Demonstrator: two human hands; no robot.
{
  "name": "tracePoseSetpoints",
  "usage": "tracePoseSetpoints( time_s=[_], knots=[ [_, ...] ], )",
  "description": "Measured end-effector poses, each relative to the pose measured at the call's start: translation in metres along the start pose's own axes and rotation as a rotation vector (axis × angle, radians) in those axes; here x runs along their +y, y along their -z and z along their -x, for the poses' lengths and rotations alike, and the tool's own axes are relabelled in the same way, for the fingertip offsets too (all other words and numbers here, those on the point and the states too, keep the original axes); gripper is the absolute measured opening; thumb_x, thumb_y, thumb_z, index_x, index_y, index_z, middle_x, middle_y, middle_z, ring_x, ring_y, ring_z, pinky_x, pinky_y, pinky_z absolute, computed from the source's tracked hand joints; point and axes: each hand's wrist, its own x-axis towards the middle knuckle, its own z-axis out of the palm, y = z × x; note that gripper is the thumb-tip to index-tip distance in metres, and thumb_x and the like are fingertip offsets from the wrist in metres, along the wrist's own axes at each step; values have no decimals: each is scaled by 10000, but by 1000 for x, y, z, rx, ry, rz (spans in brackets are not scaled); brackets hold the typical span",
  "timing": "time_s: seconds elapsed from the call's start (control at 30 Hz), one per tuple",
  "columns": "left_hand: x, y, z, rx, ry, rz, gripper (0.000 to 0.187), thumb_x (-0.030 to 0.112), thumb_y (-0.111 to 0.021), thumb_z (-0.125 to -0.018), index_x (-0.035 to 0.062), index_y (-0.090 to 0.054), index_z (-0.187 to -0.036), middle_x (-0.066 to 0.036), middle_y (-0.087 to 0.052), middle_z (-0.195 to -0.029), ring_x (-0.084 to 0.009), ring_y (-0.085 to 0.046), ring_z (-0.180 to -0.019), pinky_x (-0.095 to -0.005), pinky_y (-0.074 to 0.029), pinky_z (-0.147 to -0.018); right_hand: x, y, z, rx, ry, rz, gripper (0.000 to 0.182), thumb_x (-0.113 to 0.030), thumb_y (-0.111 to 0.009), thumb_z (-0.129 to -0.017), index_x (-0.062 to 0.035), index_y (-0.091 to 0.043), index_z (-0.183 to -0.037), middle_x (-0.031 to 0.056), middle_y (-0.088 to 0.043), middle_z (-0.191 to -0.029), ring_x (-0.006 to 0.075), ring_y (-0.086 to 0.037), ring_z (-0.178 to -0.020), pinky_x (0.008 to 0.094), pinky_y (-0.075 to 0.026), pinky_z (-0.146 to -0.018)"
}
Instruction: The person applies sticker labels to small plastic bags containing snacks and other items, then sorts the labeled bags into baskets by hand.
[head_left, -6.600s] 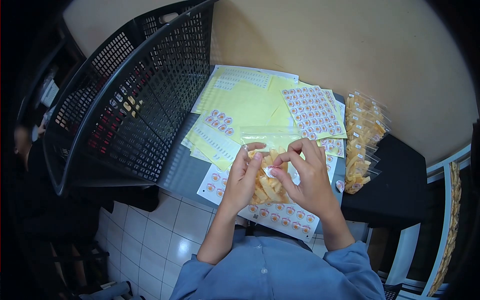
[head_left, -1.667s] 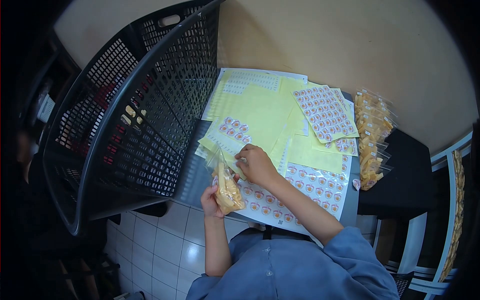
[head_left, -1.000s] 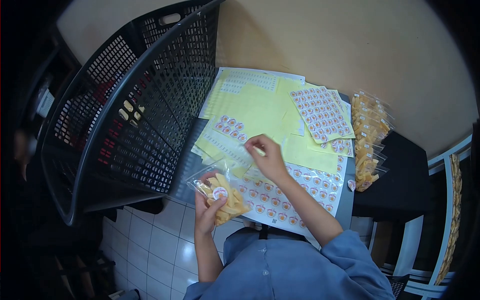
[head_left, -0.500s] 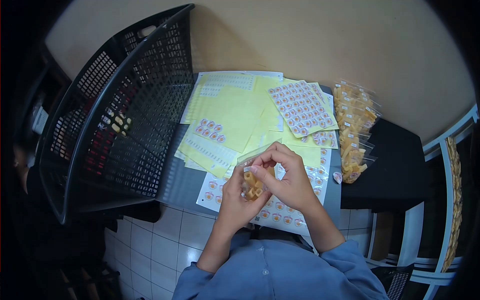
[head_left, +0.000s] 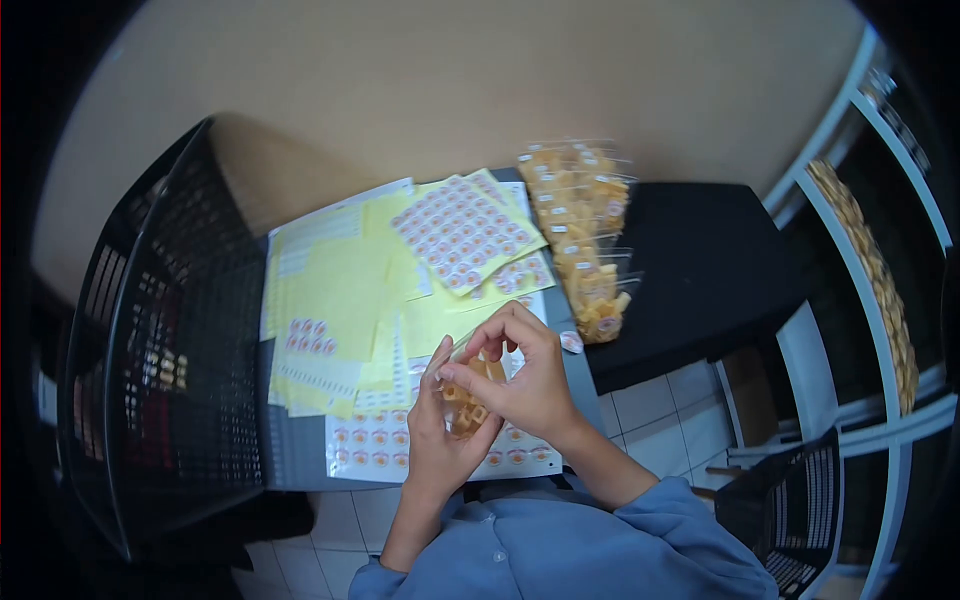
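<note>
Between my two hands is a small clear bag of yellow-brown snack pieces, held above the front of the table. My left hand is wrapped round the bag's left side. My right hand pinches near the bag's top, thumb and forefinger together. Under and beyond the hands lie sheets of round stickers, one at the front and another on top of the pile. Yellow backing sheets spread over the table's left part.
A large black perforated basket stands at the left. Several filled snack bags form a row along the right edge, near a loose sticker. Farther right are a black-covered surface and a white-framed rack.
The view has turned to the right, so the table and basket appear farther left. Both hands still hold the bag, with little change in grip.
</note>
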Motion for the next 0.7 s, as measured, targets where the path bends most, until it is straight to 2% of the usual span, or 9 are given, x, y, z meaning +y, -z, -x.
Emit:
tracePoseSetpoints(
  time_s=[0.13, 0.2, 0.23, 0.3, 0.47, 0.6, 0.67, 0.7],
  knots=[
    [9, -21, -7, -107, -38, 47, 729, 60, -681, -628, -6, -279, -1233, -198, -481, -1117, -292, -532, -978, -343, -445, -799, 7, 30, 9, 91, -70, -30, 214, -74, -720, -585, -24, -551, -706, 30, -471, -662, 92, -438, -564, 222, -370, -523],
    [13, -30, -9, -186, 31, 78, 739, 72, -686, -629, -3, -275, -1238, -194, -491, -1106, -300, -533, -974, -346, -444, -799, 10, 42, 13, 113, -97, -20, 221, -74, -723, -583, -21, -551, -711, 28, -467, -662, 91, -442, -567, 219, -370, -521],
    [15, -40, -13, -215, 11, 94, 739, 72, -686, -629, -3, -275, -1238, -194, -491, -1106, -300, -533, -974, -346, -444, -799, 11, 52, 16, 145, -84, 7, 227, -78, -725, -582, -19, -550, -714, 26, -468, -667, 90, -444, -568, 216, -371, -521],
    [14, -48, -15, -255, -167, -63, 717, 75, -684, -635, -6, -292, -1229, -194, -497, -1097, -309, -530, -977, -347, -441, -800, 10, 61, 19, 184, -61, 38, 260, -102, -740, -572, -23, -539, -717, 22, -469, -682, 85, -443, -569, 209, -373, -520],
    [19, -66, -15, -336, -136, -22, 662, 75, -686, -640, -21, -333, -1193, -207, -496, -1096, -313, -527, -982, -345, -432, -815, 18, 82, 29, 285, -97, 10, 307, -134, -764, -555, -32, -518, -709, 14, -459, -689, 72, -433, -562, 203, -366, -515],
    [29, -84, -15, -318, -157, 42, 635, 61, -695, -637, -43, -344, -1157, -231, -466, -1124, -306, -523, -994, -347, -435, -819, 20, 102, 37, 342, -101, -68, 279, -87, -753, -583, -47, -522, -733, 1, -464, -751, 39, -416, -575, 173, -344, -532],
    [30, -88, -17, -315, -310, -72, 650, 54, -697, -635, -50, -332, -1163, -236, -449, -1143, -301, -529, -984, -344, -442, -814, 17, 112, 41, 356, -83, -45, 261, -78, -747, -592, -41, -522, -720, -1, -461, -741, 37, -431, -561, 165, -355, -532],
    [28, -93, -16, -326, -248, 15, 721, 30, -685, -637, -30, -261, -1218, -220, -441, -1153, -280, -502, -1023, -332, -430, -839, 22, 116, 46, 361, -42, -7, 284, -76, -735, -607, -43, -515, -784, 18, -457, -808, 51, -462, -646, 175, -371, -583]
  ],
)
